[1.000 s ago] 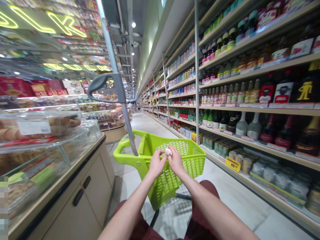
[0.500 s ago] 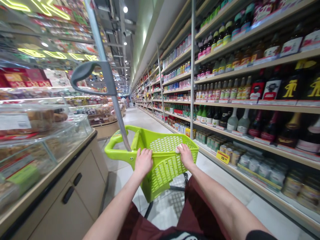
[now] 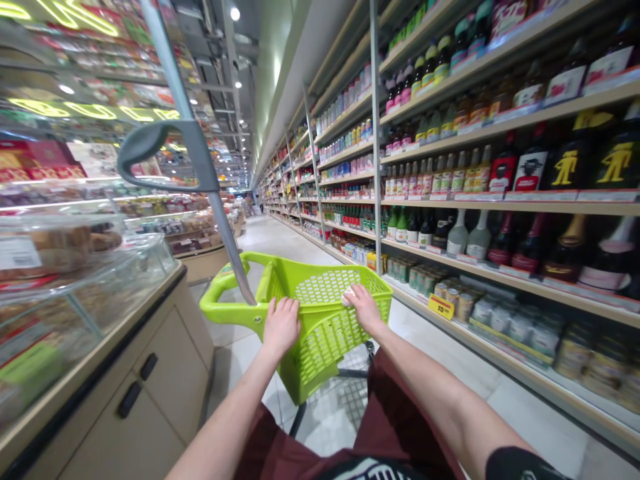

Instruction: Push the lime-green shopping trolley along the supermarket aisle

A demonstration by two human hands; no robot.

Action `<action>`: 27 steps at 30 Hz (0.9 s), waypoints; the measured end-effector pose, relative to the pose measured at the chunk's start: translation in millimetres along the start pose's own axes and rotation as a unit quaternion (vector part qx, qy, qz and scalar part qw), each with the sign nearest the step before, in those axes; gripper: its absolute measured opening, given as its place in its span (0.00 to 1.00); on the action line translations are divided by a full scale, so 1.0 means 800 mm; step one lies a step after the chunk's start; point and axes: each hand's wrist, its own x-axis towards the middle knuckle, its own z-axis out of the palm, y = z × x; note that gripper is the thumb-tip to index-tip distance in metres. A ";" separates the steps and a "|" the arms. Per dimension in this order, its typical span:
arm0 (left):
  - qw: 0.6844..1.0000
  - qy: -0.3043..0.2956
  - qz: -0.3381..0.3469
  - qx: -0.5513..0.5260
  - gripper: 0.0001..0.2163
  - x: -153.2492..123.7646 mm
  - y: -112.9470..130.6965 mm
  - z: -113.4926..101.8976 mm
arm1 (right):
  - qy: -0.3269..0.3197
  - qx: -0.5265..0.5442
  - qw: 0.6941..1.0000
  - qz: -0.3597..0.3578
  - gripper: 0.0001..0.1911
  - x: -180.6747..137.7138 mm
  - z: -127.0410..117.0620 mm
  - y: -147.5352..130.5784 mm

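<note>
Two bare hands of ours are at the near rim of a bright green perforated plastic basket on a shopping cart, right in front of our knees. Our left hand has its fingers curled over that rim; we cannot see the thumb or tell how firmly it grips. Our right hand, farther along the rim, pinches a small crumpled white wad between thumb and fingers, with hardly any gap between them; whether the wad touches the rim, we cannot tell. Left of the basket rises a slanting grey metal pole with a looped grey plastic handle. A beige cabinet counter stands to our left, pale wooden bottle shelves to our right.
</note>
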 end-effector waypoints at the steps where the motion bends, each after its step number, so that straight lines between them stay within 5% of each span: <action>1: 1.000 0.002 0.000 0.000 0.18 0.000 0.000 0.000 | 0.010 -0.016 0.999 0.029 0.16 -0.001 -0.010 0.019; 6: 1.000 0.005 -0.004 -0.001 0.17 -0.001 0.001 -0.002 | 0.057 -0.055 0.990 0.120 0.18 -0.001 -0.034 0.057; 15: 1.000 0.003 -0.007 0.006 0.16 -0.008 -0.015 -0.007 | -0.046 0.042 0.995 -0.081 0.18 0.007 0.018 -0.039; 18: 1.000 0.005 -0.013 0.009 0.15 -0.010 -0.021 -0.009 | -0.025 0.006 0.998 -0.054 0.13 0.003 -0.007 -0.008; 23: 1.000 0.010 -0.025 0.007 0.13 -0.008 -0.021 -0.007 | 0.052 -0.106 0.989 0.092 0.11 -0.012 -0.063 0.072; 27: 0.999 0.013 -0.029 0.009 0.13 -0.007 -0.017 -0.004 | 0.039 -0.085 0.989 0.116 0.13 -0.018 -0.057 0.070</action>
